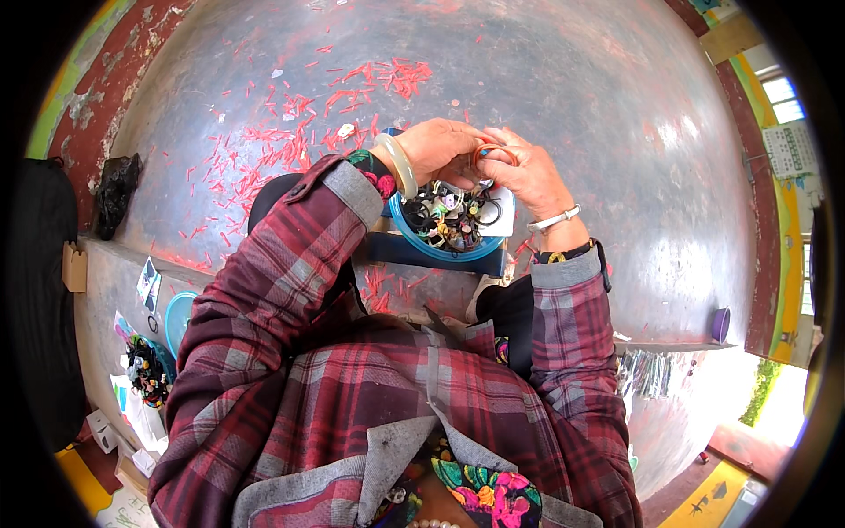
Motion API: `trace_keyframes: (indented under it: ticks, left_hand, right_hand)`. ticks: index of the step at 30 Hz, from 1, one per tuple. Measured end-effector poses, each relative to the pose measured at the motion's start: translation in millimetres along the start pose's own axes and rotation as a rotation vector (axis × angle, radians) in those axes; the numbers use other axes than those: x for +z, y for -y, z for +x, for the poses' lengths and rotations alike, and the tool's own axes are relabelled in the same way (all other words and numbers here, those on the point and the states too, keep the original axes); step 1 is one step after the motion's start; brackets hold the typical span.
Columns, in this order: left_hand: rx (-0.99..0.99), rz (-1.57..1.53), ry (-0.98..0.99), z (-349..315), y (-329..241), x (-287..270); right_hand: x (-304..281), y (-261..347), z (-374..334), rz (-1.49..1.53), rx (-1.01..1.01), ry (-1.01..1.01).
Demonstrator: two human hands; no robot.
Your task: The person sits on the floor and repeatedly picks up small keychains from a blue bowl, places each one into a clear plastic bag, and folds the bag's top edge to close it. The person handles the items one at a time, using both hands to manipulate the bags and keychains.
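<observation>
Both my hands meet above a round blue basin (412, 236) in front of my knees. My right hand (532, 179) is closed, with a thin orange-red loop (495, 148), like an elastic hair tie, at its thumb and fingers. The fingers of my left hand (431, 151) are bent in against the same loop from the other side; its fingertips are partly hidden. Below them, the basin holds a heap of black hair ties (447, 220) with small coloured charms. A white card (502, 214) lies along the basin's right side.
A dark blue stool (387, 249) supports the basin. Red strips (290, 132) litter the grey floor (598, 114). On the ledge at my left are a second basin of hair ties (148, 370) and a turquoise bowl (180, 319). A black bag (117, 195) and a purple cup (721, 325) stand farther out.
</observation>
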State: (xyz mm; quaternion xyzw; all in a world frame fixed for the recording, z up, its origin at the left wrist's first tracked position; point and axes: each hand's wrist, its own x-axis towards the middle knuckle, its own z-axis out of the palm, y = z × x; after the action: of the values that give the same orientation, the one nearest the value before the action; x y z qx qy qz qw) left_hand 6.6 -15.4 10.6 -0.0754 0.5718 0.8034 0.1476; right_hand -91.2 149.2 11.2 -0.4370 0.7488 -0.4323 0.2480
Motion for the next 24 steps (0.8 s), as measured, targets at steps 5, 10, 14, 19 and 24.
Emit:
trace_keyframes:
  ticks: [5, 10, 14, 19, 24]
  left_hand:
    - [-0.016, -0.071, 0.003, 6.1, 4.3, -3.1]
    - [0.001, -0.06, -0.024, 3.6, 3.7, 0.2]
    - [0.025, -0.098, 0.016, 5.4, 7.9, -3.4]
    - [0.03, -0.101, 0.012, 5.4, 8.7, -2.8]
    - [0.231, 0.11, 0.068, 9.2, 15.1, -6.6]
  right_hand:
    - [10.1, -2.4, -1.4, -0.126, -0.043, -0.141]
    - [10.8, -7.0, 4.2, -0.078, -0.068, -0.157]
    - [15.0, -11.7, 2.6, 0.321, 0.163, -0.244]
    - [15.6, -5.2, 2.5, 0.256, 0.236, -0.316]
    - [14.0, -14.4, 4.4, -0.118, 0.03, -0.251]
